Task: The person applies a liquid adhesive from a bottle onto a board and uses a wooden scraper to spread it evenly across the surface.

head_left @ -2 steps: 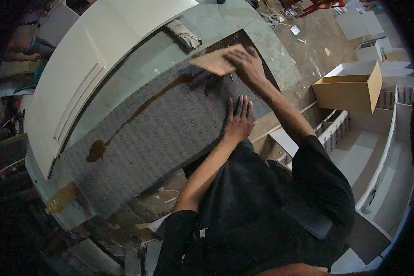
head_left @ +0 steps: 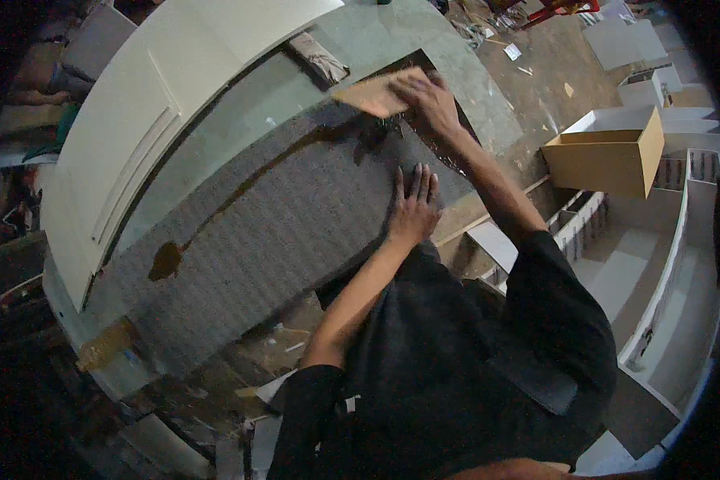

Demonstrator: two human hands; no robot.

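Observation:
A long grey sheet (head_left: 264, 232) with a mottled surface lies across the work table. Brown liquid, probably glue, makes a thin streak along it and ends in a puddle (head_left: 166, 262) at the left. My right hand (head_left: 432, 104) grips a flat tan piece of board (head_left: 380, 92) over the sheet's far right end, where a dark smear shows beneath. Whether the board's lower edge touches the sheet I cannot tell. Close to the sheet's near edge, my left hand (head_left: 415, 210) rests flat on it, fingers stretched out, holding nothing.
A long white panel (head_left: 216, 48) covers the table's far left side, beside a wrapped bundle (head_left: 318, 58). To the right stand an open wooden box (head_left: 600, 160) and white cabinet carcasses (head_left: 616, 256). Scraps litter the floor (head_left: 536, 104). Someone else's arm (head_left: 36, 98) shows at far left.
The tan board and my right hand have shifted slightly away from me. My left hand stays in place on the sheet.

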